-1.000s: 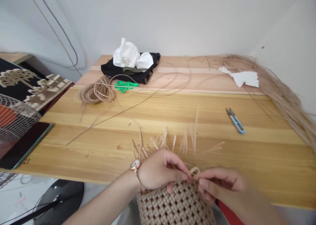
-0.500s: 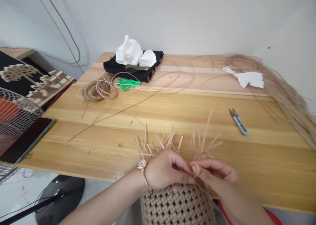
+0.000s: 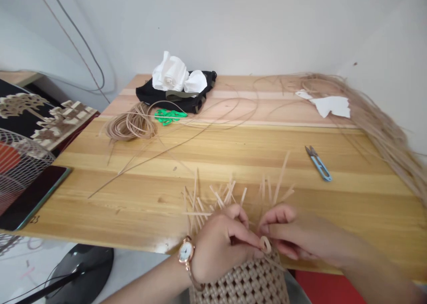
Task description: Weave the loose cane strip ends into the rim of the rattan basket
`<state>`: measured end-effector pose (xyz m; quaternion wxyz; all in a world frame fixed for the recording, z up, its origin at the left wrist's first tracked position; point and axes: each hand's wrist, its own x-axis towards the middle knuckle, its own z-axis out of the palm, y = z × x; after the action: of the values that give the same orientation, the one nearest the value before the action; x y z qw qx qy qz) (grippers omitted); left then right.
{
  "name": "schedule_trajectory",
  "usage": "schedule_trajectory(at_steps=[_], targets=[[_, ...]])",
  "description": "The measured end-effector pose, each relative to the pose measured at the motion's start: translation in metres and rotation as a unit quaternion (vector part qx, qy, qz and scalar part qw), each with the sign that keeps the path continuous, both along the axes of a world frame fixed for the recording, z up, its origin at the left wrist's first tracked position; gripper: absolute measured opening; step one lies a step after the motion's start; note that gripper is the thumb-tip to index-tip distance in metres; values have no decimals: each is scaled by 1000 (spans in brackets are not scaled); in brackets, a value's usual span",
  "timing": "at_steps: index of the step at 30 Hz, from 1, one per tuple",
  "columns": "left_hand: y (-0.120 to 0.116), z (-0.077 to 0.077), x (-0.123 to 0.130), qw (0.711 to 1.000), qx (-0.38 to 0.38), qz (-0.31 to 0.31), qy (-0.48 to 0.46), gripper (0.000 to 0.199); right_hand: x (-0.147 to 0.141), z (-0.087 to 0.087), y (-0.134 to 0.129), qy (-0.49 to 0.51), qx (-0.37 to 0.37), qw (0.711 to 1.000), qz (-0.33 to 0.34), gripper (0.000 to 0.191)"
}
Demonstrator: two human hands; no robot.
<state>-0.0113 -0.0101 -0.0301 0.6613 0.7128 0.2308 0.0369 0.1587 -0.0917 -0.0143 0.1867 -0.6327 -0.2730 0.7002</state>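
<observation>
A woven basket [image 3: 247, 281] of light brown strips sits at the table's front edge, its loose strip ends [image 3: 230, 190] sticking up beyond the hands. My left hand [image 3: 227, 241], with a watch on its wrist, pinches the basket's rim. Beside its fingertips a strip curls into a small loop [image 3: 266, 245]. My right hand [image 3: 283, 230] is closed at the rim just right of that loop, its fingers pressed together; whatever lies between them is hidden.
Blue snips [image 3: 319, 164] lie right of centre. A strip coil [image 3: 131, 121], green ties [image 3: 170, 116] and a black bag [image 3: 173, 100] with white paper are at back left. Long strips [image 3: 376, 121] cover the right side. A phone [image 3: 35, 197] lies left.
My right hand has turned, its fingers now further down behind the rim. A small strip loop now shows between the hands. The view has shifted slightly.
</observation>
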Motion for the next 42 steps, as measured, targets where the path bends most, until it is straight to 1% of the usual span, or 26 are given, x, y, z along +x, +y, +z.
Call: schedule_trajectory(at_steps=[1, 2, 5, 7, 9, 10, 12, 13, 15, 17, 19, 21, 23, 26, 29, 32, 34, 36, 38, 40, 42], targets=[[0, 1, 0, 1000, 20, 3, -5, 5, 0, 0, 1, 5, 4, 1000, 26, 18], [1, 1, 0, 1000, 25, 3, -8, 6, -2, -1, 2, 13, 13, 999, 46, 19], [2, -1, -1, 1000, -17, -17, -7, 9, -9, -3, 4, 33, 46, 996, 75, 22], [2, -3, -2, 999, -21, -23, -13, 9, -14, -5, 6, 36, 52, 995, 77, 22], [2, -5, -3, 999, -19, -13, -24, 8, -16, -6, 10, 27, 56, 996, 63, 16], [2, -6, -3, 999, -29, -4, -25, 7, -17, -7, 11, 19, 60, 997, 53, 12], [3, -8, -4, 997, -80, 8, -14, 9, -17, -8, 12, 7, 62, 997, 44, 6], [3, -9, -5, 994, -107, 9, -6, 11, -17, -7, 12, 5, 61, 997, 47, 7], [3, -10, -5, 991, -136, 6, 0, 14, -17, -7, 11, 11, 61, 996, 70, 18], [3, -11, -6, 990, -138, 5, -1, 13, -17, -7, 11, 41, 64, 993, 86, 25], [2, -10, -6, 990, -144, 6, -2, 10, -18, -9, 11, 86, 67, 990, 89, 24], [2, -8, -6, 987, -161, 8, -4, 7, -20, -14, 13, 126, 70, 987, 74, 17], [3, -7, -7, 983, -185, 10, -12, 6, -22, -20, 14, 149, 73, 985, 49, 16], [6, -8, -8, 978, -206, 13, -32, 6, -22, -29, 11, 159, 80, 984, -9, 23], [7, -11, -10, 978, -200, 40, -46, 9, -21, -38, 1, 154, 101, 981, -62, 26], [7, -14, -9, 978, -193, 69, -28, 17, -20, -48, -13, 147, 143, 974, -95, 36], [6, -14, -7, 979, -187, 76, -2, 18, -20, -51, -22, 133, 167, 970, -113, 38], [6, -13, -4, 985, -159, 65, 30, 17, -21, -49, -27, 78, 213, 965, -128, 32], [7, -10, 0, 995, -84, 33, 51, 13, -20, -42, -28, -19, 292, 949, -120, 21], [7, -5, 6, 997, 45, -12, 60, 11, -20, -33, -25, -112, 365, 920, -89, 13], [8, 2, 11, 981, 176, -54, 68, 13, -21, -26, -21, -170, 398, 899, -62, 11]])
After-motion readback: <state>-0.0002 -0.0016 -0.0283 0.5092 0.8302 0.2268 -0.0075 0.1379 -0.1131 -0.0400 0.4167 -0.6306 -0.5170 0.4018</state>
